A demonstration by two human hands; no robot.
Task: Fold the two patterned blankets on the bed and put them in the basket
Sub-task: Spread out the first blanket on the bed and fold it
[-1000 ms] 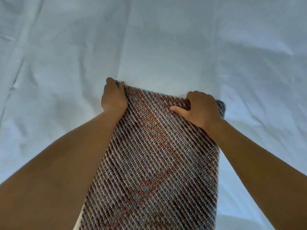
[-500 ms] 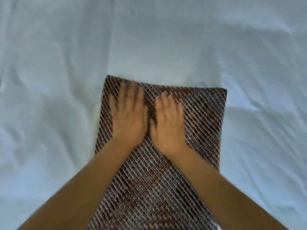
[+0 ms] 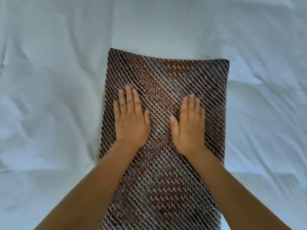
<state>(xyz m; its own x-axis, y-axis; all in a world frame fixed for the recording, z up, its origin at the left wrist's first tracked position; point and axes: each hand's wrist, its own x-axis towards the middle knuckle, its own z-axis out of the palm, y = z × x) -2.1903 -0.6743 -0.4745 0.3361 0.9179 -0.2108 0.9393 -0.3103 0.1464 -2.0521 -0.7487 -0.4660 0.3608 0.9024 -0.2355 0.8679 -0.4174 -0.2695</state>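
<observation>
On white bedsheet [image 3: 49, 113], folded blanket [image 3: 167, 77]

Home, bedroom most likely. View is filled by a bed [image 3: 49, 77]. Its pale whitish sheet [image 3: 259, 113] runs to every edge of the frame, soft and creased, with wrinkles and shallow dips all over like a mattress under it. A folded woven blanket [image 3: 167, 77] in a brown, red and grey diagonal pattern lies flat on the sheet. Household linen, domestic look, dim soft lighting.
</observation>
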